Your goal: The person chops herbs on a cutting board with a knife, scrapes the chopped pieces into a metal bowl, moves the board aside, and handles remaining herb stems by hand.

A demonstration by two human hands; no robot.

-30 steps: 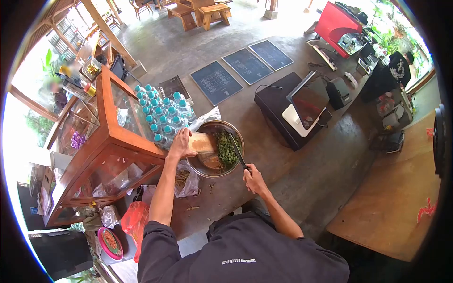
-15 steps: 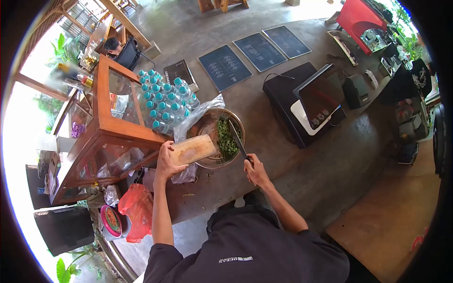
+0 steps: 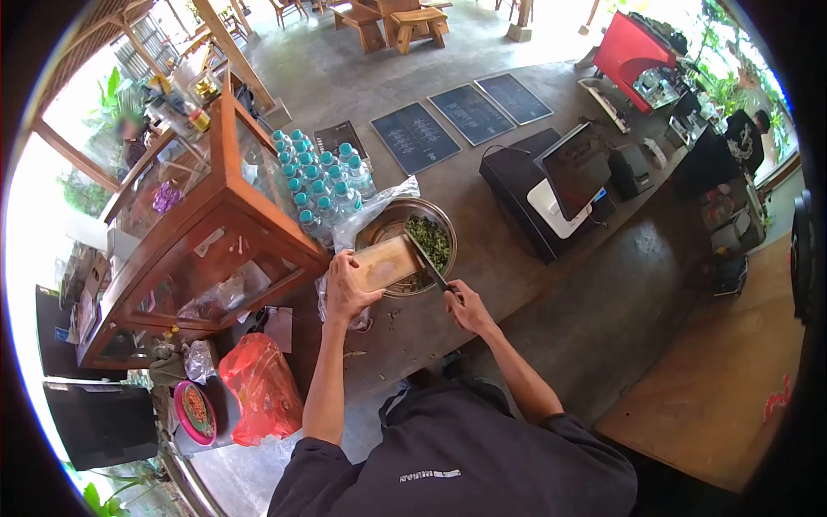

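Brown tabletop (image 3: 482, 258). Wooden, glass-paned cabinet (image 3: 258, 211) at left; teal-capped bottles (image 3: 323, 181) clustered beside it. Metal bowl (image 3: 383, 226) on tabletop, near bottles. Left hand (image 3: 349, 289), grip closed on wooden board (image 3: 385, 265), board reaching over bowl's left rim. Chopped greens (image 3: 428, 234) inside bowl, toward right side. Right hand (image 3: 465, 306), grip wrapped round handle of knife (image 3: 428, 265), blade at board's end.

White daylight (image 3: 34, 250) pouring in at left, and there, far end: chunky honey-brown wooden benches (image 3: 419, 17) on smooth grey concrete floor (image 3: 319, 60)! Slanting brown timber post (image 3: 229, 50), orange-brown wooden glass-paned cabinet (image 3: 226, 185) nearer, leafy green plants (image 3: 732, 90) beyond right.
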